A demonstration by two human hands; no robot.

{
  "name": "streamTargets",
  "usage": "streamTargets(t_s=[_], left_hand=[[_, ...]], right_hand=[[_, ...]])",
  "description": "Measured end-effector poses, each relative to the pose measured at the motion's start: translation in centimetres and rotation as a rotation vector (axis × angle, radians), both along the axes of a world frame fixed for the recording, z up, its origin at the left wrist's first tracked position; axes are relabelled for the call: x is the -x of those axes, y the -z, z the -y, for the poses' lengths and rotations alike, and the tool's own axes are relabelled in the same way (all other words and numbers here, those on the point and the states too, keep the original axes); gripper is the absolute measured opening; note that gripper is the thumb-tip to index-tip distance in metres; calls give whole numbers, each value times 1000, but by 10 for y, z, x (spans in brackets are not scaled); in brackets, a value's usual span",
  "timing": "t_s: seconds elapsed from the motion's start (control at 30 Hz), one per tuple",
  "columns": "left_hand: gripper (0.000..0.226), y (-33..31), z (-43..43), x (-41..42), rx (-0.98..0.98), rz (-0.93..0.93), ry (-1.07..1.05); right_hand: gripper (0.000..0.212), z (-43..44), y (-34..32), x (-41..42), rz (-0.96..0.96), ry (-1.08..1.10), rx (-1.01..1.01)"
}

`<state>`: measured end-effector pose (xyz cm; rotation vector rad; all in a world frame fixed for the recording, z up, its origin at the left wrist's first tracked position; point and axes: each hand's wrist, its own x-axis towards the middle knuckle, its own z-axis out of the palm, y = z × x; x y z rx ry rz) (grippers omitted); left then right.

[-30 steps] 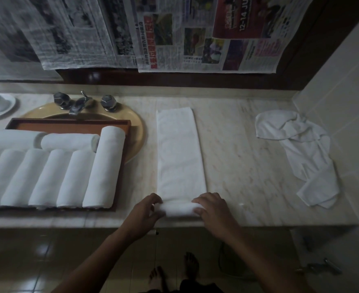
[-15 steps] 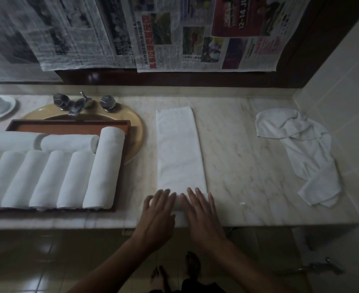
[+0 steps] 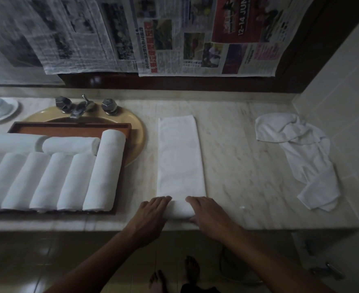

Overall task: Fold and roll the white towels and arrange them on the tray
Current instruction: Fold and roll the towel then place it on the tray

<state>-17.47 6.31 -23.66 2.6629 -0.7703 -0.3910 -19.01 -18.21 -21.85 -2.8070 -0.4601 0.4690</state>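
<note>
Left hand and right hand lie flat, fingers straight, on the rolled near end of the folded towel at the counter edge, right of the tray. Newspaper above shows legible print: "12-14 JUN".

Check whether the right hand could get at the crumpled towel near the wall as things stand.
Probably yes: only counter lies between the right hand and the crumpled towel, on that hand's side. But the hand is pressing the partly rolled towel.

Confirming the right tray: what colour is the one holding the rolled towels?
Reddish-brown; the tray shows best along its back rim, head view.
</note>
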Motion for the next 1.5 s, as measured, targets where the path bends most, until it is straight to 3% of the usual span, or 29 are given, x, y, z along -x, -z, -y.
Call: streamTargets(t_s=[0.13,0.33,0.4,0.5,0.57,0.67,0.8,0.9,1.03,1.17,1.3,1.5], left_hand=[[49,-5,-10,19,112,-68,-14],[32,-5,-7,16,203,-106,-102],[33,-8,-5,9,179,-118,-116],[51,-20,-2,0,75,-158,-121],[43,-24,0,-7,-17,-156,-79],[58,-24,0,-8,-13,-128,-137],[56,-9,8,21,63,128,-163],[75,3,19,43,-27,211,-56],[102,19,21,32,-125,189,-31],[93,13,21,3,-102,110,-2],[75,3,13,-20,-54,71,27],[60,-8,5,-9,25,10,-11]], right_hand=[[48,8,1,15,-89,63,-108],[45,6,0,19,-82,92,-204],[45,2,1,24,23,101,-161],[48,-15,7,46,316,87,-142],[51,-29,8,64,404,84,-121],[69,-37,15,76,339,63,7],[93,-34,24,70,257,65,61],[87,-34,25,62,272,69,60],[87,-36,19,47,197,100,89],[88,-35,13,22,167,104,131],[72,-22,8,-4,126,49,129],[57,-9,-30,-7,-113,116,-25]])
